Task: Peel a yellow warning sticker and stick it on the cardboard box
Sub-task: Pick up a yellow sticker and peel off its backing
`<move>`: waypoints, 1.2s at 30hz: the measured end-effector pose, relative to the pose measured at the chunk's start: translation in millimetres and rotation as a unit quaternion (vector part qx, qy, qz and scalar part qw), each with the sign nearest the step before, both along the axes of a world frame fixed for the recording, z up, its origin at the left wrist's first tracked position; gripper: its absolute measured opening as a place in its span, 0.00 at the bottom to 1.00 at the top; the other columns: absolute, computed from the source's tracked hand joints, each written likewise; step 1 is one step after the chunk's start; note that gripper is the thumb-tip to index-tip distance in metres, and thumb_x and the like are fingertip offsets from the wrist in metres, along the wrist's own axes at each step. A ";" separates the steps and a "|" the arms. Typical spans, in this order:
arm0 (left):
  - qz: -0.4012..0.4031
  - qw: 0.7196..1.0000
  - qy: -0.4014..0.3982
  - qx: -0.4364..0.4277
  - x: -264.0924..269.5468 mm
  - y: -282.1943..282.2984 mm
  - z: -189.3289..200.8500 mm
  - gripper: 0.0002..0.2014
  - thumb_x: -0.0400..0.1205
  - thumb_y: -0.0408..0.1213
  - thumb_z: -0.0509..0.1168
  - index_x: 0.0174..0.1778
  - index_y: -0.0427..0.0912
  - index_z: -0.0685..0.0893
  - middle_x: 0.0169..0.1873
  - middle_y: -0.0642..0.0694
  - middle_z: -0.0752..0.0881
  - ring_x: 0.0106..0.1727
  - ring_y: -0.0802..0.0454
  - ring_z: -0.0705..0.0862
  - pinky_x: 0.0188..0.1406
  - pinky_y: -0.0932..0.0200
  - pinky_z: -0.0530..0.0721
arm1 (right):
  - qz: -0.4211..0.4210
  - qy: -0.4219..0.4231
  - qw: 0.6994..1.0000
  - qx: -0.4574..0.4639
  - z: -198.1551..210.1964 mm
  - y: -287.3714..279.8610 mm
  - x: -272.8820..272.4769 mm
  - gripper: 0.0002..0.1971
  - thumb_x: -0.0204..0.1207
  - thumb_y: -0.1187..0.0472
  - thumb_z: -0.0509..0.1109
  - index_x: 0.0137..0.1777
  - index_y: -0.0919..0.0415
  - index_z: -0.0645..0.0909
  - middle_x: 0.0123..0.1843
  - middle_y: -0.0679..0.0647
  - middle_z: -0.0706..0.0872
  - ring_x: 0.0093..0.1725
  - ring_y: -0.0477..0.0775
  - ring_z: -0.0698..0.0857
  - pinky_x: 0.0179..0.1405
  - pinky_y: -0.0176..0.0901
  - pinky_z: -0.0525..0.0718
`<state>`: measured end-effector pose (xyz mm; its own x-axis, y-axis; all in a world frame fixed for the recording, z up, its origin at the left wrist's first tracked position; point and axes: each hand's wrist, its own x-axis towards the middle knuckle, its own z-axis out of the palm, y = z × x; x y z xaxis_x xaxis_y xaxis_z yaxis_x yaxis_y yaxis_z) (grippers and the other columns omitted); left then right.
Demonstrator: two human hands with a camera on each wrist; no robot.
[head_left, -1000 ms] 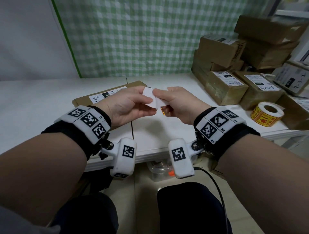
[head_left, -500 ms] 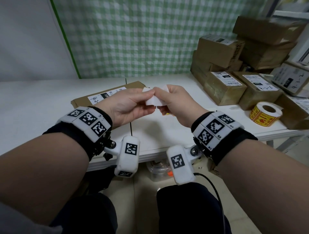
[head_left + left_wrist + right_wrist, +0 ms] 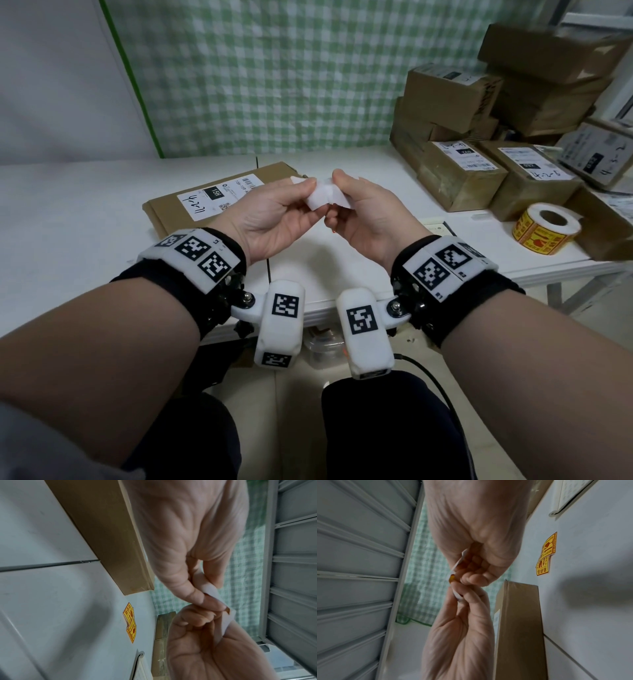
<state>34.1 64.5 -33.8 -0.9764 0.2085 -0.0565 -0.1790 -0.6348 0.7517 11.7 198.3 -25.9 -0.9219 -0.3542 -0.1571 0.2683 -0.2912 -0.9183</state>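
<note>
Above the table's front, both hands hold one small white piece of sticker paper (image 3: 323, 199) between them. My left hand (image 3: 308, 192) pinches its left end with thumb and fingers. My right hand (image 3: 337, 193) pinches the right end. In the right wrist view a yellow-orange sticker edge (image 3: 452, 578) shows at the right hand's (image 3: 459, 575) fingertips. The left wrist view shows the white paper (image 3: 228, 623) bent between the two pinches. The flat cardboard box (image 3: 171, 212) with a white shipping label lies on the table behind my left hand.
A roll of yellow warning stickers (image 3: 544, 233) stands at the table's right edge. Stacked cardboard boxes (image 3: 459, 171) fill the back right. Loose yellow stickers (image 3: 130, 622) lie on the white table (image 3: 68, 205) under the hands. A checked curtain hangs behind.
Both hands have lifted a little and drawn closer together on the paper. The orange sticker edge seen under my right hand one second ago is now mostly hidden in the head view.
</note>
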 end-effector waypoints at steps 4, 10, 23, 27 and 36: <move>-0.006 1.000 -0.004 0.011 1.8 -0.3 -0.2 0.13 0.86 0.30 0.53 0.61 0.27 0.75 0.52 0.35 0.83 0.47 0.49 0.86 0.36 0.67 0.88 | -0.003 -0.011 1.000 -0.014 -2.9 -0.1 -0.7 0.09 0.82 0.59 0.62 0.40 0.60 0.74 0.35 0.55 0.80 0.24 0.47 0.74 0.23 0.34 0.77; 0.002 0.999 -0.009 0.042 2.5 2.5 -4.9 0.14 0.85 0.31 0.53 0.65 0.29 0.73 0.56 0.34 0.81 0.56 0.45 0.83 0.36 0.65 0.89 | -0.012 -0.035 0.999 -0.034 -7.6 -1.0 -2.5 0.08 0.82 0.59 0.63 0.43 0.61 0.76 0.37 0.55 0.81 0.24 0.46 0.75 0.22 0.32 0.79; 0.049 0.996 -0.040 0.065 -1.1 -6.6 -5.4 0.09 0.84 0.33 0.56 0.50 0.32 0.78 0.42 0.39 0.85 0.43 0.47 0.88 0.43 0.53 0.91 | -0.047 -0.101 0.990 -0.090 -6.5 12.6 -11.0 0.09 0.83 0.61 0.62 0.43 0.65 0.74 0.23 0.57 0.85 0.22 0.50 0.83 0.25 0.35 0.87; 0.102 0.986 -0.066 -0.114 -3.5 -6.1 -7.1 0.04 0.82 0.39 0.62 0.43 0.46 0.80 0.29 0.50 0.82 0.22 0.59 0.78 0.19 0.68 0.79 | -0.050 0.015 0.984 0.172 -14.3 19.5 -20.5 0.06 0.80 0.60 0.62 0.41 0.58 0.74 0.35 0.55 0.80 0.24 0.48 0.75 0.20 0.33 0.78; 0.154 0.963 -0.029 -0.218 -3.7 -9.5 -11.2 0.04 0.79 0.30 0.66 0.39 0.40 0.81 0.30 0.48 0.84 0.21 0.63 0.80 0.23 0.72 0.80 | -0.108 0.170 0.859 0.471 -37.0 34.7 -42.5 0.13 0.73 0.71 0.64 0.39 0.53 0.84 0.36 0.46 0.81 0.43 0.53 0.78 0.47 0.43 0.81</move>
<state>30.5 55.0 -45.0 -0.9809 -0.1459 -0.1289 -0.0822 -0.2899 0.9535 -30.8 233.0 -62.9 -0.9994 -0.0338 0.0115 -0.0298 0.6150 -0.7880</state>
